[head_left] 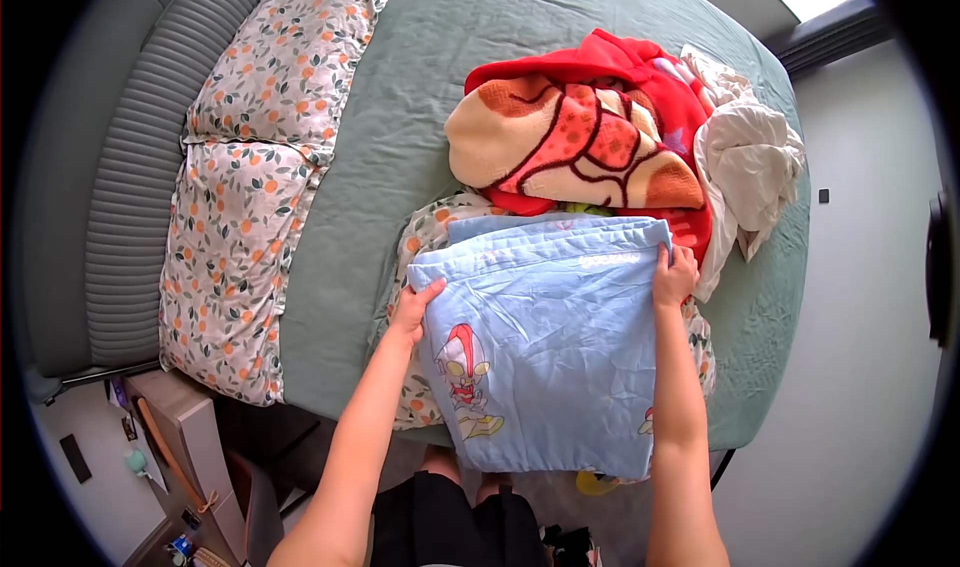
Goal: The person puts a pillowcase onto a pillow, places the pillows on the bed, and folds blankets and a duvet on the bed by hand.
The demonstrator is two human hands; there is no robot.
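Note:
A light blue quilt [560,337] with a cartoon figure printed on it hangs folded between my hands at the near side of the bed. My left hand [412,309] grips its upper left corner, thumb on top. The upper right corner is pinched in my right hand [676,273]. Under and behind it lies a fruit-print cloth [412,382], mostly covered. Just beyond, a red blanket [640,62] with a cream and brown pattern lies bunched up, with a white cloth [745,152] crumpled to its right.
The bed [420,57] has a green sheet. Two fruit-print pillows [285,62] lie along the padded headboard [130,217] at left. A bedside cabinet [200,437] with small items stands at lower left. Floor [860,267] shows beyond the bed's right edge.

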